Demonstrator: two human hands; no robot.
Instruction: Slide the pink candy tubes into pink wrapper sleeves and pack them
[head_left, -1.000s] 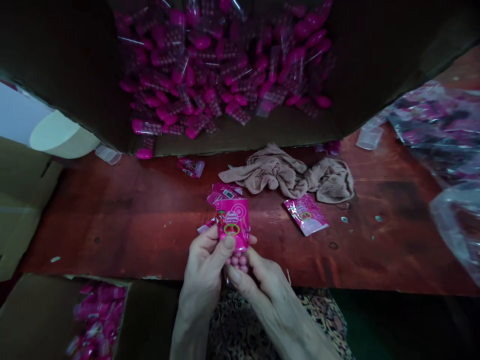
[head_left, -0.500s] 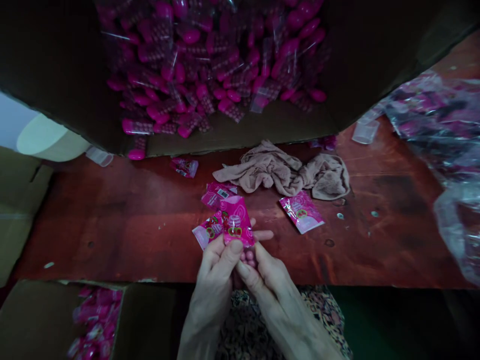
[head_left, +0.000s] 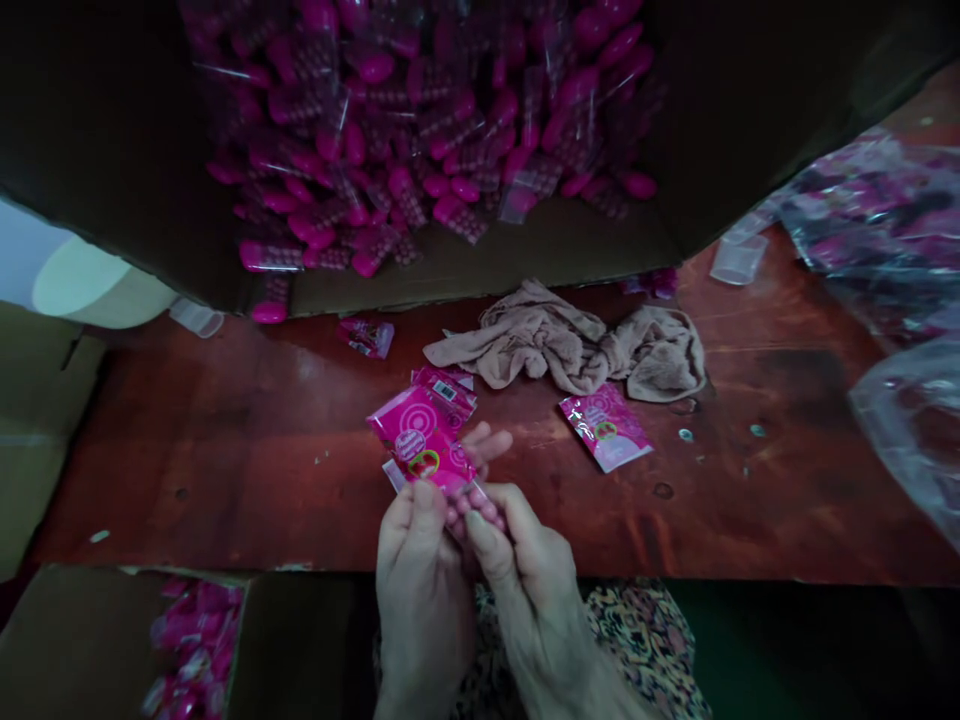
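Note:
Above the near edge of the table, my left hand (head_left: 420, 560) pinches a shiny pink printed sachet (head_left: 420, 430) between thumb and fingers. My right hand (head_left: 529, 570) is closed round a small clear container of pink balls (head_left: 484, 508), most of it hidden by the fingers. The sachet's lower right corner meets the container's top. Whether it goes inside, I cannot tell. Under and behind the held sachet lie other pink sachets (head_left: 450, 392), partly covered. One more sachet (head_left: 606, 425) rests flat to the right.
A large cardboard box (head_left: 450, 275) holds many pink-capped containers. In front of it lies a crumpled beige cloth (head_left: 555, 340). Clear cups (head_left: 739, 258) and plastic bags of pink packets (head_left: 885, 230) are at the right. A lower box (head_left: 75, 640) at left holds pink pieces.
Both hands have shifted slightly left. The held sachet has turned from upright to tilted left, showing more of its front. Several balls in the container show more clearly now.

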